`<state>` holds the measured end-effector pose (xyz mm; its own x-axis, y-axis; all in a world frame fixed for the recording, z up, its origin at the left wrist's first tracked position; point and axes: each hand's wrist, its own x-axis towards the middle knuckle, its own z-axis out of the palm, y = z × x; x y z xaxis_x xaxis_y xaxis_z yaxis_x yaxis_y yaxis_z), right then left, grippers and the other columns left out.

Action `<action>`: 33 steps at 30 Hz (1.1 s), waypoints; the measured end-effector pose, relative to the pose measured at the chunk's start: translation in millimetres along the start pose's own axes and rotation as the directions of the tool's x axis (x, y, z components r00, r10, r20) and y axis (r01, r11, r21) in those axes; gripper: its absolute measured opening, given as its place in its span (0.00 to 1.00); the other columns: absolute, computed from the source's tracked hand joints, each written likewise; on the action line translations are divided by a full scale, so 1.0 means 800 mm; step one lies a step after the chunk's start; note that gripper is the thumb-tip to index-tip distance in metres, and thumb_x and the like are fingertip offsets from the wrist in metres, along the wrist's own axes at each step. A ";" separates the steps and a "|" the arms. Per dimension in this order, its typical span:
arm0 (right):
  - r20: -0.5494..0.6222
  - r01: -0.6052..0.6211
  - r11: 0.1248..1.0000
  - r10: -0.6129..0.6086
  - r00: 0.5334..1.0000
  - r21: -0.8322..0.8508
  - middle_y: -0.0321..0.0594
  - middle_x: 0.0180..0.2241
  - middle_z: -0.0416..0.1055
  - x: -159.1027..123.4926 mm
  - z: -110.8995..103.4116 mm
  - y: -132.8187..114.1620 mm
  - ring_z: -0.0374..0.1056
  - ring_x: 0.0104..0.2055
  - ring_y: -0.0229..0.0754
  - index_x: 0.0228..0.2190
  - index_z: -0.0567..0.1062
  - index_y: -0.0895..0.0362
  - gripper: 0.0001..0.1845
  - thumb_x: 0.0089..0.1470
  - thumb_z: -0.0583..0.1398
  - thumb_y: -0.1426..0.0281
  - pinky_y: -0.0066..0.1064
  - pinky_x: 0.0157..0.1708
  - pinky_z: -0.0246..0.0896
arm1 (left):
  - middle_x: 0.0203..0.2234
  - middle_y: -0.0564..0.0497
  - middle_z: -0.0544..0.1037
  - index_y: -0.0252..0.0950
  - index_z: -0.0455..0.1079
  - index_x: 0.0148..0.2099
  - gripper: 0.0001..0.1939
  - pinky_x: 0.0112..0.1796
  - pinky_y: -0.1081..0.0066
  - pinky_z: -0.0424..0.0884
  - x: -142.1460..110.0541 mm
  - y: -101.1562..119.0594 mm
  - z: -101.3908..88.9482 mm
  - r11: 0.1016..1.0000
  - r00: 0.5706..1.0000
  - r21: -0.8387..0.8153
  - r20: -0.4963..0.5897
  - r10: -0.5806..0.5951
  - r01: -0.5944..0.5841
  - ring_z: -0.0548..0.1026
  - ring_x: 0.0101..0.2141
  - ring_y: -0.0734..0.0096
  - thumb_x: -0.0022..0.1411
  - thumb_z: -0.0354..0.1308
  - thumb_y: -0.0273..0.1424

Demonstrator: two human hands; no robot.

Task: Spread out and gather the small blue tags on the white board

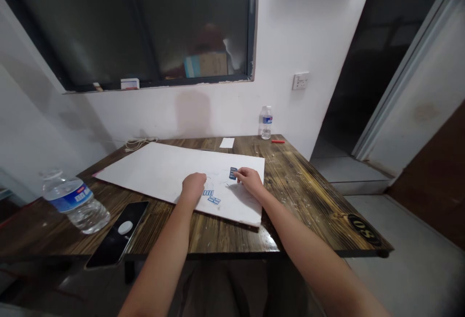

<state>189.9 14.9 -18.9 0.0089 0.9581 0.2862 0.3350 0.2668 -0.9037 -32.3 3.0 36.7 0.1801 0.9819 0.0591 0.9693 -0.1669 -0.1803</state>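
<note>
A large white sheet of board [156, 176] lies on a dark wooden table [301, 196], and both my hands are over its nearer half. My right hand [250, 181] has its fingertips pinched on a small blue-printed piece [233, 173]. My left hand [193, 187] rests on the sheet with its fingers curled, and its palm hides anything inside. Just in front of that hand lie two more blue-printed pieces [208, 192] [214, 200], too small to read.
On the table's left stand a clear water bottle [74, 200] on its side and a black phone [118, 233]. At the back are an upright bottle [266, 122], a red stick [278, 141], a white paper slip [227, 143] and a white cord [140, 144].
</note>
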 end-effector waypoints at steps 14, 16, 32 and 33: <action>-0.006 -0.008 1.000 0.009 1.000 0.014 0.34 0.18 0.71 -0.002 -0.001 -0.006 0.63 0.21 0.36 0.21 0.73 0.55 0.12 0.50 0.60 0.62 0.27 0.27 0.55 | 0.37 0.45 0.81 0.39 0.77 0.44 0.18 0.36 0.67 0.67 0.008 0.016 0.005 0.898 0.930 -0.437 -0.305 -0.207 0.056 0.76 0.40 0.59 0.56 0.51 0.20; -0.004 -0.010 1.000 0.010 1.000 0.018 0.34 0.18 0.71 -0.002 -0.002 -0.007 0.63 0.21 0.36 0.21 0.73 0.55 0.12 0.50 0.60 0.62 0.27 0.26 0.55 | 0.36 0.48 0.81 0.38 0.77 0.43 0.19 0.35 0.69 0.68 0.011 0.020 0.008 0.810 0.915 -0.579 -0.371 -0.161 -0.092 0.76 0.36 0.64 0.53 0.52 0.18; 0.101 0.017 0.983 -0.036 0.994 0.183 0.35 0.19 0.71 0.002 0.004 -0.002 0.61 0.19 0.34 0.22 0.74 0.56 0.17 0.50 0.61 0.55 0.26 0.23 0.56 | 0.38 0.46 0.80 0.35 0.75 0.43 0.10 0.42 0.67 0.72 0.022 0.054 0.030 0.148 0.823 -0.809 -0.559 0.100 -0.568 0.77 0.39 0.67 0.61 0.56 0.29; 0.112 0.025 0.982 -0.046 0.993 0.185 0.35 0.19 0.71 0.002 0.005 -0.001 0.61 0.19 0.34 0.23 0.74 0.56 0.17 0.50 0.60 0.55 0.26 0.23 0.57 | 0.40 0.46 0.79 0.36 0.75 0.43 0.09 0.41 0.68 0.72 0.023 0.055 0.031 0.174 0.807 -0.788 -0.584 0.090 -0.590 0.77 0.37 0.69 0.60 0.57 0.28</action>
<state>186.0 16.6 -18.8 -0.1119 0.9505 0.2900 0.1552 0.3049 -0.9396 9.2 16.2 5.8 0.3297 0.7249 0.6048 0.1944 -0.6790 0.7079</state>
